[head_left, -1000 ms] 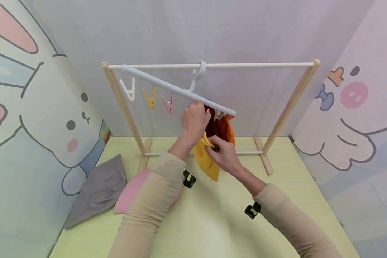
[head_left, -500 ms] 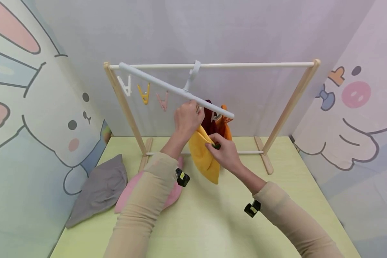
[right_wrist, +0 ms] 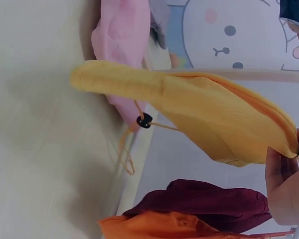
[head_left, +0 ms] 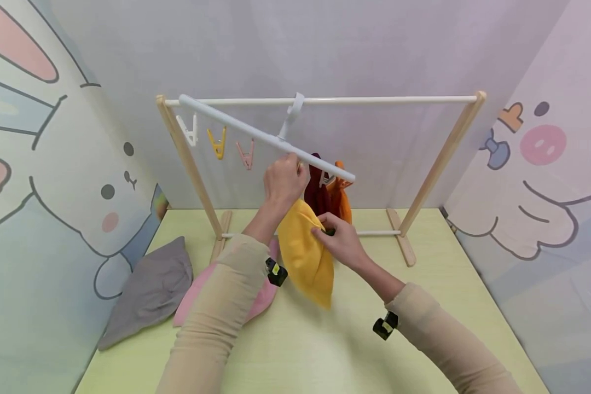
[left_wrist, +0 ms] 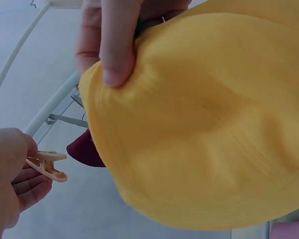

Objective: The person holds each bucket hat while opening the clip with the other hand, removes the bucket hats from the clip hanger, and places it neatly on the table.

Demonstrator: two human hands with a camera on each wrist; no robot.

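Observation:
A yellow brimmed hat (head_left: 305, 249) hangs from my right hand (head_left: 342, 241), whose thumb and fingers pinch its edge. A cord with a black stopper (right_wrist: 144, 120) dangles from it in the right wrist view. A small dark green piece (head_left: 330, 232) shows beside the right fingers. Just under the white hanger bar (head_left: 261, 134), my left hand (head_left: 285, 178) squeezes a cream clothespin (left_wrist: 49, 166); the left wrist view shows its jaws spread with nothing between them. The hat's edge is to the right of that clothespin, apart from it.
A maroon hat (right_wrist: 204, 205) and an orange hat (right_wrist: 159, 226) are clipped at the hanger's right end. White (head_left: 189, 131), yellow (head_left: 218, 143) and pink (head_left: 246, 155) clips dangle to the left. Grey (head_left: 150, 293) and pink (head_left: 263, 298) cloth items lie left on the table.
The yellow hat has spread wider and hangs lower, further left. My left hand and the hanger have shifted slightly left. The right hand has lowered a little, still pinching the hat.

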